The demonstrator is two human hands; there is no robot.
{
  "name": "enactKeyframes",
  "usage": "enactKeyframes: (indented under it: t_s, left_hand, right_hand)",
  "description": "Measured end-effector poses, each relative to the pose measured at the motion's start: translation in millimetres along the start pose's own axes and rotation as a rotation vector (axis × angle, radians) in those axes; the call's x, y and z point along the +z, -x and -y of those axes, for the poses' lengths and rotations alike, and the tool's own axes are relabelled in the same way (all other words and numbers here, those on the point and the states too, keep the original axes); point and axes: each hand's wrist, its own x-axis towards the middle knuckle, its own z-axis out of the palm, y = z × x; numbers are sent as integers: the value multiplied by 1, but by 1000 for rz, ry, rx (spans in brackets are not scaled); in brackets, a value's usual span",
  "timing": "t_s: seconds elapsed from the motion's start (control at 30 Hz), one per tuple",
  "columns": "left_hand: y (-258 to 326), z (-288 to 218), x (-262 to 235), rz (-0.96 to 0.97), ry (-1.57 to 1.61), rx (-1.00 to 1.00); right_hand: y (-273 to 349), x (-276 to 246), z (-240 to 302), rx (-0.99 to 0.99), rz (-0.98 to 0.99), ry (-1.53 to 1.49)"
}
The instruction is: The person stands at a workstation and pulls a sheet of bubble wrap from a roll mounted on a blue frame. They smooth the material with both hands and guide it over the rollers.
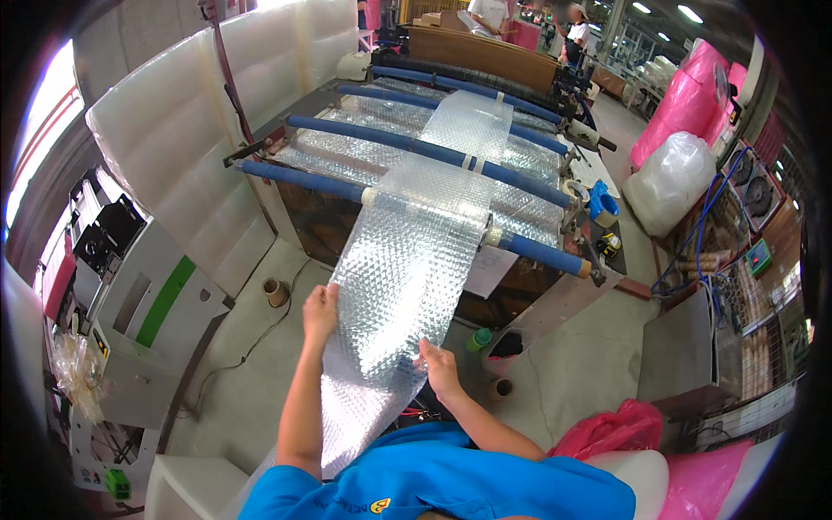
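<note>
Two bare hands on one strip of clear bubble film [400,273], seen from across the floor. Film is in front of the person, between the forearms, draped over the front blue roller [299,177] of a low machine frame and sloping down toward the lap.

Long axis: from the rollers toward the body, near end leaning to the person's left. Farther back, the strip also lies across the second blue roller [342,133].

Left hand [321,312]: at the film's left edge, fingers curled together, gripping that margin. Right hand [440,371]: at the right edge, thumb laid on the upper face; fingers closed on the border, though those underneath are hidden.

Key relation: the grips are staggered. Left is farther up the strip, nearer the front roller; right is lower, nearer the blue shirt [451,481]. From the left fingers the film lies rightward; from the right fingers, leftward. Lower end passes beside the left forearm; where it finishes, I cannot tell.

Surroundings: cardboard core [276,293] on the floor to the left, green bottle [478,339] beyond the right hand.
</note>
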Motion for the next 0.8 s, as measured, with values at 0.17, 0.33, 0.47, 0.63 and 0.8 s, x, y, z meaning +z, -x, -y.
enactKeyframes:
  t_s: [0.17,0.33,0.47,0.63,0.8]
  left_hand:
    - [10,-34,12,-130,-161,-57]
    - [2,-39,-11,-101,170,-21]
    - [-8,4,17,-8,64,-142]
    - [-8,10,37,-85,-103,-43]
    - [-16,40,82,-145,67,87]
  right_hand:
    - [3,-1,15,-94,103,163]
    - [14,3,22,-108,64,52]
    - [4,-4,0,-55,21,100]
    - [-14,-9,-25,-75,10,108]
    - [-72,-38,-79,-174,28,134]
